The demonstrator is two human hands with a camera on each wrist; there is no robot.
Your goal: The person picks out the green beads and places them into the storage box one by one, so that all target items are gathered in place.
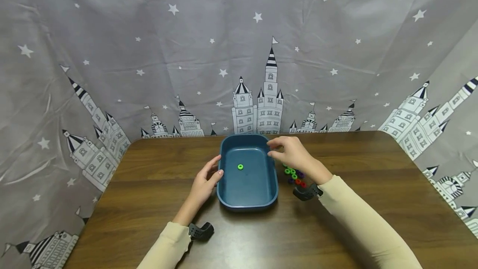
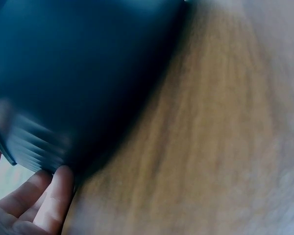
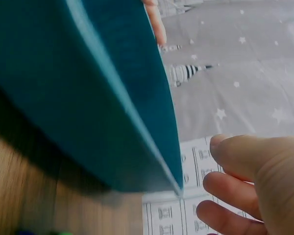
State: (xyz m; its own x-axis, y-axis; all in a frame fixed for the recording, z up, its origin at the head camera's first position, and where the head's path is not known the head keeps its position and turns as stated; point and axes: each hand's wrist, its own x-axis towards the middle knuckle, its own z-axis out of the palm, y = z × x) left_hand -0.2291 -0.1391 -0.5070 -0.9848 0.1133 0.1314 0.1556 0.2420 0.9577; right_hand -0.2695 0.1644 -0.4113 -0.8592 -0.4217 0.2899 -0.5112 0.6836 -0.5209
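A dark blue rectangular tub (image 1: 246,201) stands on the wooden table, with one small green ring (image 1: 240,167) on its floor. At its left wall, my left hand (image 1: 205,182) holds the rim, thumb at the edge; the left wrist view shows fingertips (image 2: 61,183) against the ridged outer wall. My right hand (image 1: 293,152) is over the tub's far right rim. In the right wrist view, its thumb and fingers (image 3: 230,191) are apart, and no object shows between them. Beneath the right hand lie small green, purple and red rings (image 1: 293,172), partly hidden by it.
The brown table (image 1: 160,169) reaches past the tub on both sides. Directly behind its back edge hangs a grey curtain (image 1: 209,53) printed with castles and stars. Each wrist wears a black band (image 1: 201,231).
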